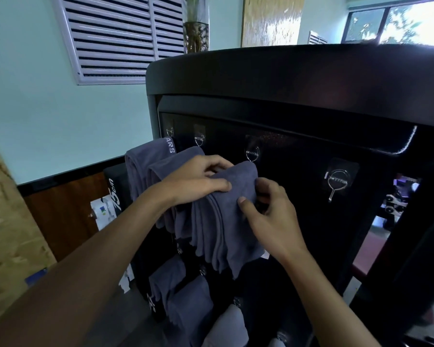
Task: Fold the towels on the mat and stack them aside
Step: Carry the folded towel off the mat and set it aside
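A tall black rack fills the view, with a row of metal hooks across its dark panel; one bare hook hangs well to the right of the hands. Two more grey towels hang at the left of the row, and further towels hang lower down. A louvred vent sits on the pale wall behind. The grey towel in hand drapes in folds against the panel. The left hand grips its top, fingers curled over the cloth. The right hand pinches its right edge, thumb pressed on the front.
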Tool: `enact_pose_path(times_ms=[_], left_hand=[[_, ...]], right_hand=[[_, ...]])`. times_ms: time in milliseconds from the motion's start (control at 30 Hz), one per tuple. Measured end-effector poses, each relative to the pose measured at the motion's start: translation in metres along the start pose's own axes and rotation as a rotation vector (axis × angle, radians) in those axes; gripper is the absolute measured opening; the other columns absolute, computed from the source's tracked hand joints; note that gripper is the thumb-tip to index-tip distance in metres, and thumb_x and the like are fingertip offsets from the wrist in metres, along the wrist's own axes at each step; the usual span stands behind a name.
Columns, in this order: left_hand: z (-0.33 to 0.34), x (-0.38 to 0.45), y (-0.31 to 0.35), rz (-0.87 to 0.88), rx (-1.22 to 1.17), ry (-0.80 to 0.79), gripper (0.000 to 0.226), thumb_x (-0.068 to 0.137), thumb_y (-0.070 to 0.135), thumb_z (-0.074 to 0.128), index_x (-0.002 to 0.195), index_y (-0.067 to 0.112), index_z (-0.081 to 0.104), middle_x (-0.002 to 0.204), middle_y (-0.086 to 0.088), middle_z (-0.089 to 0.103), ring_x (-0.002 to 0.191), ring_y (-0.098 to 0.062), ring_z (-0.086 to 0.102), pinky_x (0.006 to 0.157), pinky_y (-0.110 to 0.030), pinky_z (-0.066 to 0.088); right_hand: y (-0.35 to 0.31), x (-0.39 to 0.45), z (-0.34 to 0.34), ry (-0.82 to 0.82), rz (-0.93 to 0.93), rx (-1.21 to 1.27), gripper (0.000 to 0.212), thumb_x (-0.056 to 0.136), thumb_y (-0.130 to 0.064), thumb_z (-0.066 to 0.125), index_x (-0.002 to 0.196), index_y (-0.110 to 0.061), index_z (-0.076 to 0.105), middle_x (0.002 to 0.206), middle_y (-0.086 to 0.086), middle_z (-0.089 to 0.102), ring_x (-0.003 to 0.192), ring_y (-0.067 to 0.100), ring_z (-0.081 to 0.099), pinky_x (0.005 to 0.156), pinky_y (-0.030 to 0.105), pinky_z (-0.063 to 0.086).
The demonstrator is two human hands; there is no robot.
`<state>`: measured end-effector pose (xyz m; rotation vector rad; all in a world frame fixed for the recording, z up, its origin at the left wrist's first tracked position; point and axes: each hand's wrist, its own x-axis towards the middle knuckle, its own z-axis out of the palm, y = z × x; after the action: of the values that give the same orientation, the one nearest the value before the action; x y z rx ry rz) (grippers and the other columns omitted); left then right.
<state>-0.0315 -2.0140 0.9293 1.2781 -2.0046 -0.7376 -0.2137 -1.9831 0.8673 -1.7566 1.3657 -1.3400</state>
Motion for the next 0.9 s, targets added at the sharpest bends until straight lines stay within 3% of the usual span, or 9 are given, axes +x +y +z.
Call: enact_pose_path(times_ms=[167,300,367,500,633,767,900], left_hand=[[-0.001,-0.054,0.005,0.100,0.267,0.209,0.022,0.087,0.028,0.069,0.108,0.024,0.065,0.103,0.014,0.061,0.094,0.000,0.060,0.086,-0.026,0.052],[0.012,-0.110,0.006,0.049,0.500,0.303,0.030,0.085,0.045,0.062,0.108,0.025,0.064,0.101,0.012,0.060,0.091,0.000,0.057,0.082,-0.026,0.049],[0.031,-0.140,0.006,-0.039,0.599,0.335,0.039,0.082,0.053,0.052,0.107,0.025,0.064,0.100,0.011,0.060,0.091,-0.003,0.057,0.080,-0.028,0.049],[0.099,-0.198,0.014,-0.267,0.691,0.347,0.040,0.082,0.052,0.050,0.107,0.025,0.065,0.103,0.012,0.060,0.092,-0.007,0.059,0.079,-0.030,0.051],[0.189,-0.243,0.039,-0.509,0.722,0.378,0.049,0.071,0.058,0.036,0.097,0.028,0.063,0.098,0.007,0.063,0.093,-0.018,0.063,0.076,-0.033,0.050],[0.273,-0.281,0.073,-0.790,0.716,0.352,0.044,0.076,0.058,0.041,0.106,0.031,0.058,0.112,0.009,0.062,0.108,-0.018,0.060,0.086,-0.032,0.048],[0.347,-0.323,0.113,-0.935,0.666,0.370,0.033,0.086,0.052,0.053,0.110,0.030,0.056,0.115,0.010,0.061,0.107,-0.019,0.060,0.084,-0.034,0.048]], right_hand=[[-0.008,-0.022,-0.020,0.008,-0.161,-0.163,0.034,0.088,-0.036,0.065,0.119,-0.026,0.054,0.116,-0.012,0.054,0.106,0.003,0.053,0.091,0.028,0.049],[-0.009,-0.045,-0.030,-0.084,-0.333,-0.264,0.030,0.089,-0.038,0.062,0.115,-0.024,0.055,0.108,-0.012,0.054,0.102,0.006,0.052,0.086,0.025,0.047],[-0.003,-0.058,-0.034,-0.176,-0.373,-0.259,0.034,0.090,-0.038,0.062,0.119,-0.022,0.056,0.110,-0.011,0.054,0.105,0.007,0.051,0.086,0.023,0.045],[0.021,-0.083,-0.041,-0.451,-0.439,-0.282,0.041,0.092,-0.040,0.060,0.128,-0.021,0.052,0.119,-0.007,0.054,0.112,0.011,0.050,0.091,0.034,0.048],[0.056,-0.116,-0.050,-0.731,-0.516,-0.354,0.032,0.092,-0.038,0.058,0.118,-0.020,0.054,0.117,-0.003,0.054,0.113,0.018,0.049,0.094,0.039,0.045],[0.090,-0.158,-0.067,-0.909,-0.610,-0.393,0.039,0.089,-0.043,0.058,0.122,-0.023,0.051,0.118,-0.001,0.056,0.112,0.022,0.052,0.090,0.038,0.047],[0.111,-0.204,-0.095,-1.083,-0.653,-0.400,0.043,0.092,-0.043,0.056,0.128,-0.021,0.050,0.123,0.000,0.055,0.116,0.020,0.051,0.089,0.037,0.047]])
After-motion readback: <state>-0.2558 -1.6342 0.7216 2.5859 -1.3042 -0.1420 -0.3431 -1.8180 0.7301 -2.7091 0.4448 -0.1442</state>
